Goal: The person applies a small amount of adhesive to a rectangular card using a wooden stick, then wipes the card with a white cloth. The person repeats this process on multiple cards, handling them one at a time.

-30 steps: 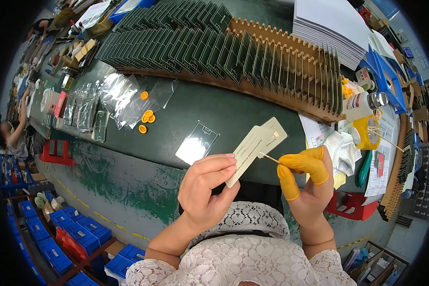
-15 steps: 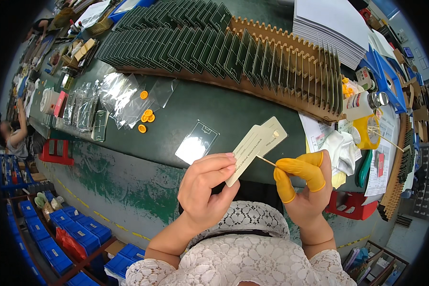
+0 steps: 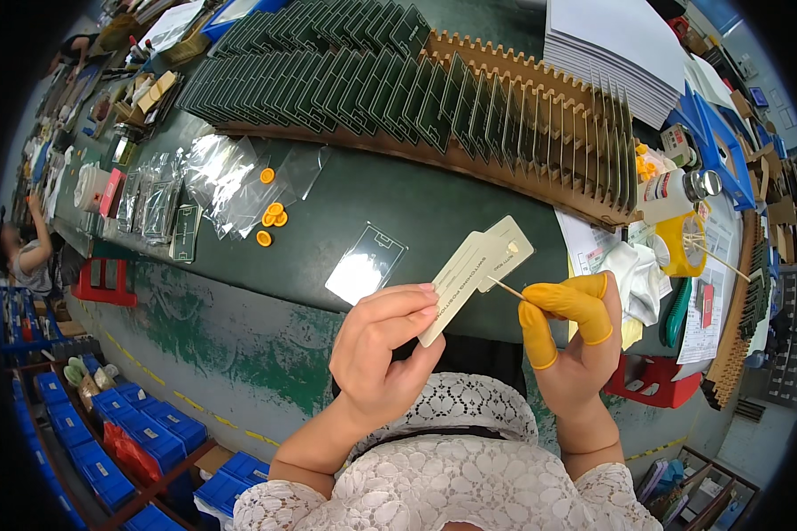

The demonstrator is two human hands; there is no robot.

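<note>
My left hand (image 3: 374, 347) pinches the lower end of a flat cream-coloured plate (image 3: 471, 276), thin and stepped in outline, with dark print and a small opening near its far end. Yellow finger cots cover the thumb and some fingers of my right hand (image 3: 577, 350). Between those fingertips is a thin wooden stick (image 3: 508, 290); its tip points at the plate's right edge, and whether it touches is hard to tell. On the green table beyond my left hand lies a dark green plate (image 3: 367, 264) with white outlines, glare on its lower part.
Slotted brown racks (image 3: 522, 173) hold rows of green plates (image 3: 328, 93) across the back. Orange finger cots (image 3: 274, 212) lie beside clear plastic bags (image 3: 230, 173). At right are a bottle (image 3: 673, 195), a yellow stick holder (image 3: 684, 243) and a white cloth (image 3: 633, 283).
My right hand has shifted slightly right, drawing the stick's tip from over the plate's print toward its right edge. My left hand and the plate stay nearly still.
</note>
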